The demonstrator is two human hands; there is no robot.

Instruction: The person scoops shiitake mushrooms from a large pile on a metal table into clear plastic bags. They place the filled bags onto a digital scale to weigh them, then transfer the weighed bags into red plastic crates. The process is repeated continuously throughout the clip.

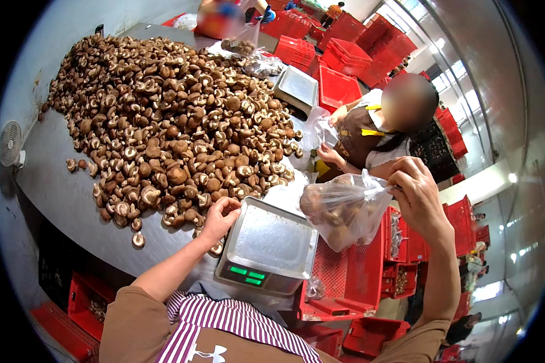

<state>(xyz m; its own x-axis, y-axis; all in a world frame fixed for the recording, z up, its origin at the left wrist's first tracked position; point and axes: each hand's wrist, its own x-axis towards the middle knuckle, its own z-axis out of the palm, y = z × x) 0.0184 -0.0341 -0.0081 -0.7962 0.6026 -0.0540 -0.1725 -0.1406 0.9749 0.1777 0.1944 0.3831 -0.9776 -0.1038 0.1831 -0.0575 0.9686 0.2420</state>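
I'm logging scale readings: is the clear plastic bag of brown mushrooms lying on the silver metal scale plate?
No, the right hand holds the bag up beside the bare plate.

Pale wall [33, 91] climbing at your left, white fan [9, 144] by it; steel table [48, 157] before you; lamps [512, 178] and bright panels [460, 70], perhaps windows, glowing right.

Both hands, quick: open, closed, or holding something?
Left hand: open, loosely curled beside the metal scale, nothing visible in it.
Right hand: closed, holding a clear bag of mushrooms.
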